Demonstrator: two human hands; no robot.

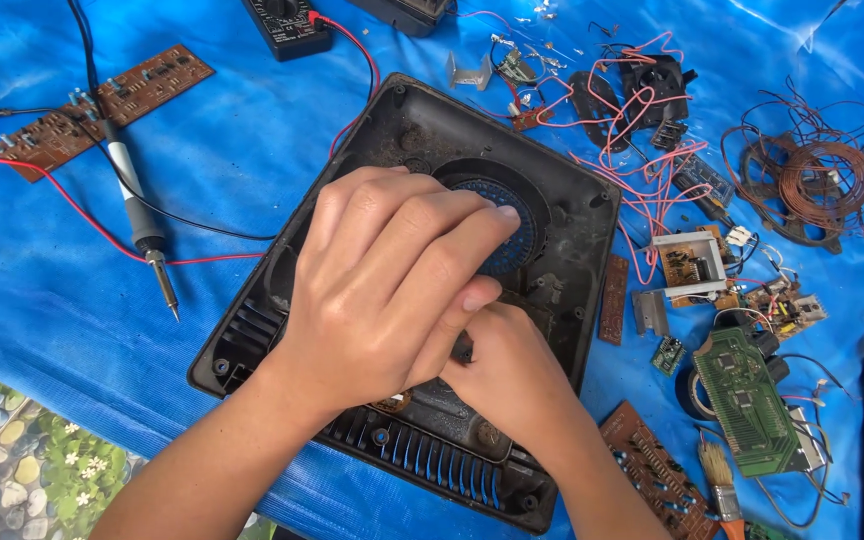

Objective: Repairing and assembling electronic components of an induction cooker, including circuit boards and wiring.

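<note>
Both hands, left (392, 290) over right (512, 375), curl unreadably inside black casing (572, 215)

Right hand (512, 375): fingertips hidden beneath left hand (392, 290).
Black casing (572, 215): centre covered by both hands.
Multimeter (287, 25): cut off by top edge.

The black plastic shell (572, 215) lies open side up on the blue sheet, turned cornerwise to me; dusty inside, with a round blue-grilled vent (half under my fingers) at its middle; slotted ribs run along its near edge.
</note>
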